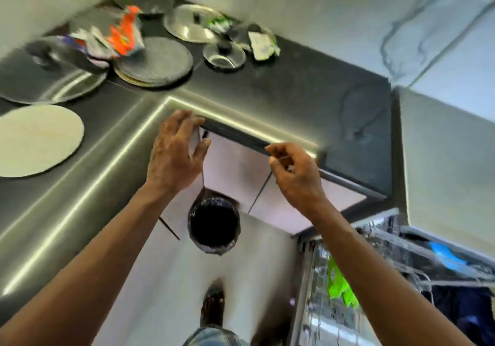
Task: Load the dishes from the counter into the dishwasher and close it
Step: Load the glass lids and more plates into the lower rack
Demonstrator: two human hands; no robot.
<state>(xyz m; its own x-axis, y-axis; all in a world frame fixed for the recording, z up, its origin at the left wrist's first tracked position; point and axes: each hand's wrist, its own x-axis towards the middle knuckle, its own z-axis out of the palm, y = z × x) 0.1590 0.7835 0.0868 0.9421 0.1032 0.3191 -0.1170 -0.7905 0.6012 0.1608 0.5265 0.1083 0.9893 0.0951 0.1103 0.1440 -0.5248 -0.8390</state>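
Left grip spread open at counter edge; right grip curled, perhaps pinching, contents unclear.

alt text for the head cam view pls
Seen from above, a person's left hand and right hand reach toward the edge of a dark counter holding lids, plates and wrappers. A black-lined bin stands on the floor below, and an open dishwasher rack shows at lower right.

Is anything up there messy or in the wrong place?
Yes. An orange wrapper lies crumpled on the plates, and a pale wrapper sits beside the small lid on the counter. They're rubbish among dishes.
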